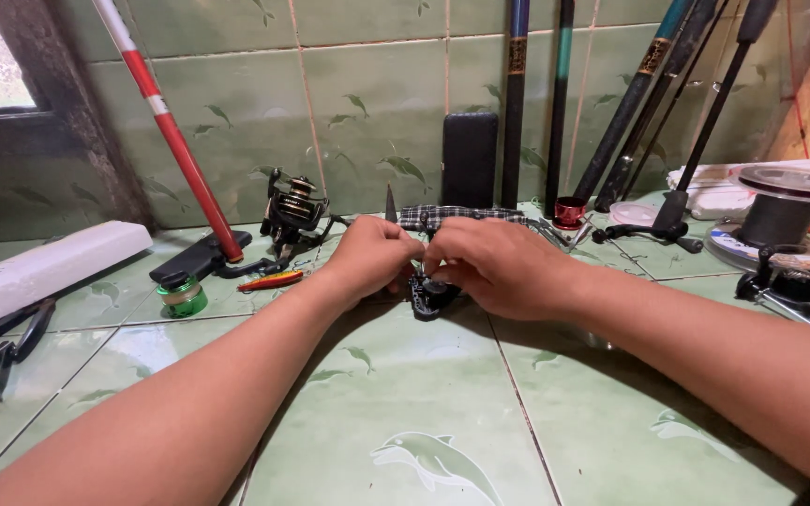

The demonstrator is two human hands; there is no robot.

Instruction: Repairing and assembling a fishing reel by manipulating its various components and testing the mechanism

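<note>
While both forearms reached in from the near edge of the green tiled worktop [405, 412], the left hand [372, 258] and the right hand [494, 262] met near the middle of it, fingers curled shut around a small black reel part [430, 298] that rested on the tile just beneath them. Most of the part was hidden by the fingers, so how firmly each hand pinched it could not be told.

A black spinning reel [292, 211] stood toward the back wall on the left, with a red lure [272, 280] and a green line spool [181, 294] in front of it. Pliers [2, 351] lay at the left edge. A large line spool [785, 211] sat at the right edge, and rods [555, 94] leaned against the wall.

The likely trouble was a slip: the part looked small and hard, and with both hands crowded over it, a tiny piece could have sprung loose and skidded across the smooth tile into the clutter behind. The lure lay close to the left wrist, and a careless sweep could have snagged skin on it.
</note>
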